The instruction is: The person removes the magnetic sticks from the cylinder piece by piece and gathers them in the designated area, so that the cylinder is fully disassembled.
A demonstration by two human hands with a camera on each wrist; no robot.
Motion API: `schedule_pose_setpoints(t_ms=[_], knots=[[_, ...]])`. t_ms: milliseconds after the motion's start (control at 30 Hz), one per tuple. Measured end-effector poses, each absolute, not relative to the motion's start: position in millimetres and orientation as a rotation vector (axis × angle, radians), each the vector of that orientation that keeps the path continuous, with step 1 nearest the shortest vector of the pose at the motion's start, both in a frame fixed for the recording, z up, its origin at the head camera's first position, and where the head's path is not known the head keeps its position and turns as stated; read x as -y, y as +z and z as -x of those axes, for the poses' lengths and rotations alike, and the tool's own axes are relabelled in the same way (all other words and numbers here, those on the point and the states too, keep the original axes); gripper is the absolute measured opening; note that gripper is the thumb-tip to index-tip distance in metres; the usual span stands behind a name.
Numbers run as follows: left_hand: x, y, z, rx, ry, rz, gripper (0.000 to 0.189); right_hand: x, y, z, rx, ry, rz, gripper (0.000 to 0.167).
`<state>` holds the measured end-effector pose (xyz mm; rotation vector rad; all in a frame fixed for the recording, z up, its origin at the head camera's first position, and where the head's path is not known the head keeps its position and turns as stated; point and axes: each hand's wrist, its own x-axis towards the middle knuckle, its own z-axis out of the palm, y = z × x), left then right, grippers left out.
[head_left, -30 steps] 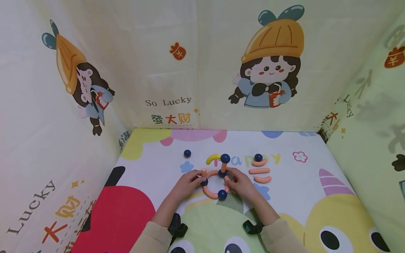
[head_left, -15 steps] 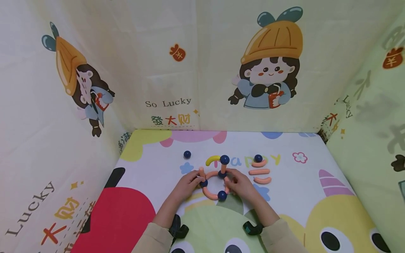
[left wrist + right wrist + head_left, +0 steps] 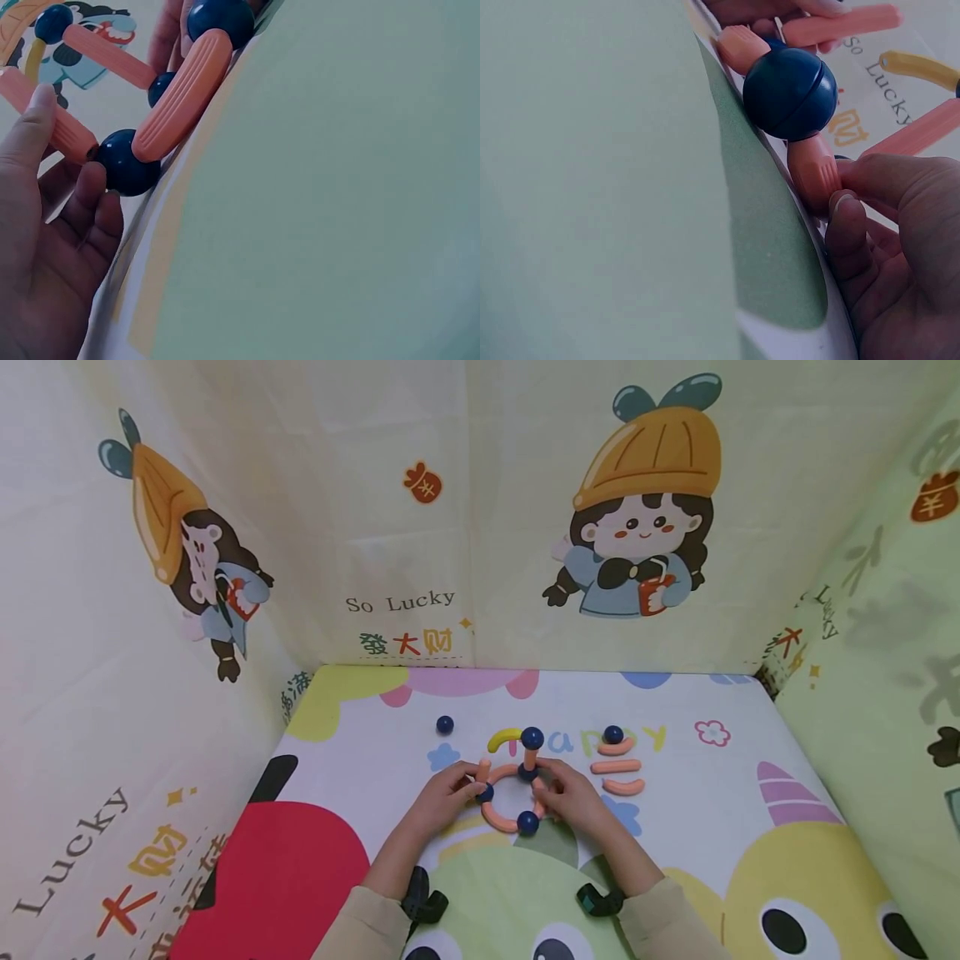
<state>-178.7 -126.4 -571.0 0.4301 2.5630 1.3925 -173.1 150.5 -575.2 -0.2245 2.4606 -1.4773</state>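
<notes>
A ring of curved orange magnetic sticks [image 3: 498,818] joined by dark blue balls [image 3: 528,823] lies on the printed tabletop between the hands. From its back ball an orange stick [image 3: 531,759] rises to another blue ball [image 3: 532,737], where a curved yellow stick [image 3: 504,740] points left. My left hand [image 3: 446,795] pinches a straight orange stick [image 3: 71,135] that stands on the ring's left ball [image 3: 129,163]; the thumb lies along it, fingertips touching near the ball. My right hand [image 3: 576,795] pinches the ring's right curved stick [image 3: 814,176] between thumb and finger.
Right of the ring lie a loose blue ball [image 3: 612,734], curved orange sticks [image 3: 622,787] and a straight one [image 3: 616,767]. Another blue ball [image 3: 445,725] sits at the back left. Printed cloth walls [image 3: 510,527] enclose the table's back and sides.
The stick in the left hand leaned slightly left half a second ago and now stands straighter on its ball. The right hand keeps its hold on the ring, nearly still.
</notes>
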Motion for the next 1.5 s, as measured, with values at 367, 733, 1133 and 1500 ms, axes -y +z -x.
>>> schedule_pose_setpoints(t_ms=[367, 733, 1133, 1500], knots=[[136, -562, 180, -2.650, 1.373, -0.394, 0.028, -150, -573, 175, -2.469, -1.449, 0.188, 0.050], [162, -560, 198, -2.790, 1.281, -0.317, 0.023, -149, -575, 175, -2.466, -1.456, 0.173, 0.050], [187, -558, 233, -2.828, 1.121, -0.168, 0.025, -150, -573, 174, -2.459, -1.454, 0.181, 0.050], [192, -556, 252, -2.845, 1.004, -0.222, 0.026, -149, -573, 174, -2.462, -1.456, 0.179, 0.048]])
